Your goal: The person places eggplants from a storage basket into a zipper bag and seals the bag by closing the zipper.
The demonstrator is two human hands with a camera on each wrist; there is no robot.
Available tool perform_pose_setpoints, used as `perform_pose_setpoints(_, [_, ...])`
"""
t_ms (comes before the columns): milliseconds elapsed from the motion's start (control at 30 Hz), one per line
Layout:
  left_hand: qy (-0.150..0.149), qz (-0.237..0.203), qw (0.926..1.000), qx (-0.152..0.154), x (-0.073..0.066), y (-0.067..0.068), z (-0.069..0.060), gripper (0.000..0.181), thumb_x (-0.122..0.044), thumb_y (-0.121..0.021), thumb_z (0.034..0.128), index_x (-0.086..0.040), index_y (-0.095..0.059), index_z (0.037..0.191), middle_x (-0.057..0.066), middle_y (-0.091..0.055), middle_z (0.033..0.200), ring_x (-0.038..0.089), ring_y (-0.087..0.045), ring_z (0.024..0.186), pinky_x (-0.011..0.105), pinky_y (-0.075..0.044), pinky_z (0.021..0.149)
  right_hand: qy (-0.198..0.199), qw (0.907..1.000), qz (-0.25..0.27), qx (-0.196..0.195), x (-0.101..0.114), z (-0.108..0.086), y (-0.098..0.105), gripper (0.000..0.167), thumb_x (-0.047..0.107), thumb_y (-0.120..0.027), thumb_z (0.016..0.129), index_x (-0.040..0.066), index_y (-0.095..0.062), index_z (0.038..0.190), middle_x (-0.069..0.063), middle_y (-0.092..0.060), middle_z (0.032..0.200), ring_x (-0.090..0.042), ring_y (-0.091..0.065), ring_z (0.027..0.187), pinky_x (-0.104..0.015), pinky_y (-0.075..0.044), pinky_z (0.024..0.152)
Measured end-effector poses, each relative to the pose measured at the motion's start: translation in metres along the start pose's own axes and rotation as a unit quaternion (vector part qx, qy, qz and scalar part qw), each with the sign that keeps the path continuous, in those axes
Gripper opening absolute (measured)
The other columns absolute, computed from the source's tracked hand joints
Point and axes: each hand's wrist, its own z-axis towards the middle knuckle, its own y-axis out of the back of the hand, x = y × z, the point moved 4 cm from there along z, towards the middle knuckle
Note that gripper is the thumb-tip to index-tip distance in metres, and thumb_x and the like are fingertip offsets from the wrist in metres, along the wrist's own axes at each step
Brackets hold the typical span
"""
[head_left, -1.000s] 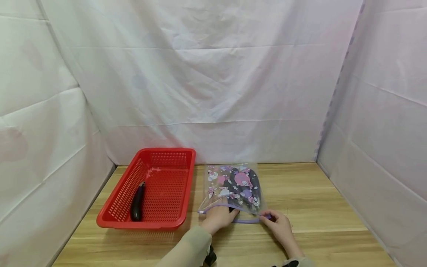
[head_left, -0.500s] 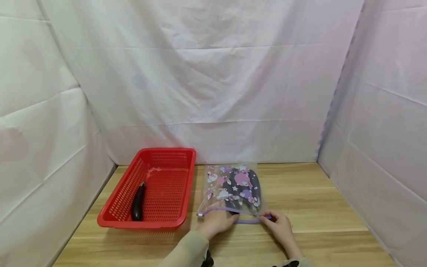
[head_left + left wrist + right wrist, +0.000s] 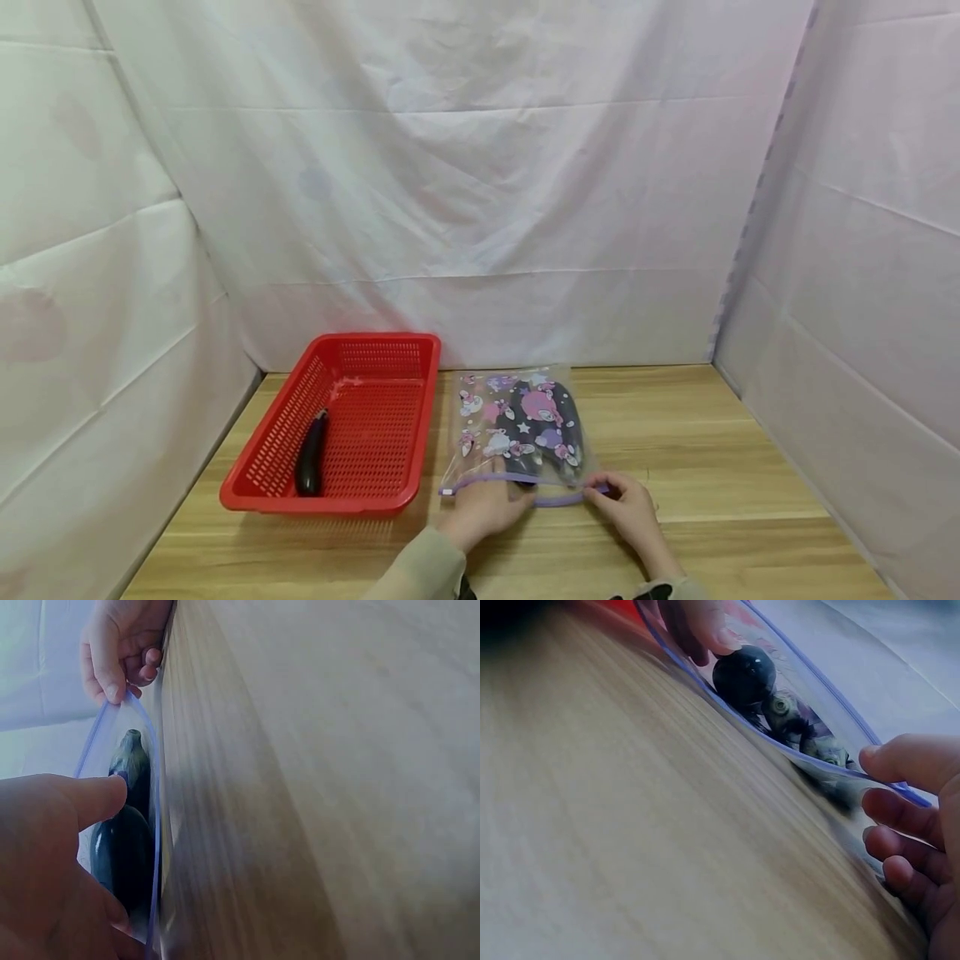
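A clear slider zip bag with pink and purple cartoon prints and a purple zip edge lies on the table, its mouth facing the person. Several dark eggplants lie inside, partly hidden by the print. At the left part of the mouth is the left hand, its fingers partly inside the bag. In the left wrist view its thumb lies straight beside an eggplant. The right hand pinches the right corner of the zip edge between thumb and index finger, and the mouth gapes between the hands.
A red plastic basket stands left of the bag. One eggplant lies in it along the left side. The wooden table is enclosed by white cloth at the back and both sides.
The left hand has drawn back slightly toward the person, and the bag's left side and slider have shifted a little left and nearer. The right hand stays at its corner.
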Motion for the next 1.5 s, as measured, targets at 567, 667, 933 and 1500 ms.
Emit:
perform_pose_setpoints(567, [-0.041,0.040,0.9983,-0.015,-0.004,0.000,-0.021,0.090,-0.059,-0.062,0.0835,0.013,-0.045,0.136,0.024,-0.065,0.108,0.042,-0.062,0.095,0.051,-0.047,0.078,0.030,0.9990,0.033,0.006,0.003,-0.002,0.001,0.009,0.006,-0.079,0.077,0.012,-0.073,0.081,-0.005,-0.069,0.082,-0.006,-0.058,0.075,-0.021,-0.046,0.069])
perform_pose_setpoints(667, [-0.040,0.012,0.9985,-0.035,-0.004,0.000,-0.018,0.086,-0.053,-0.064,0.0849,0.014,-0.042,0.134,0.023,-0.067,0.099,0.041,-0.064,0.087,0.049,-0.050,0.071,0.038,0.9987,0.031,0.008,0.001,-0.002,0.000,0.009,0.006,-0.079,0.077,0.012,-0.073,0.081,-0.007,-0.069,0.082,-0.006,-0.058,0.075,-0.021,-0.046,0.068])
perform_pose_setpoints(933, [-0.011,-0.030,0.9975,-0.063,0.000,-0.006,-0.002,0.049,-0.042,-0.061,0.0922,-0.001,-0.049,0.114,0.021,-0.065,0.094,0.040,-0.064,0.079,0.050,-0.049,0.060,0.023,0.9993,0.030,0.005,-0.004,-0.001,-0.003,0.011,0.008,-0.080,0.077,0.016,-0.072,0.078,-0.006,-0.069,0.083,-0.007,-0.057,0.075,-0.023,-0.045,0.069])
perform_pose_setpoints(1500, [-0.038,-0.008,0.9979,-0.052,0.005,-0.012,0.002,0.051,-0.042,-0.061,0.0913,0.002,-0.053,0.114,0.020,-0.065,0.096,0.039,-0.065,0.082,0.049,-0.051,0.066,0.016,0.9997,0.021,0.003,-0.007,0.000,-0.007,0.010,0.008,-0.079,0.077,0.014,-0.072,0.080,-0.002,-0.068,0.081,-0.007,-0.056,0.074,-0.023,-0.045,0.067])
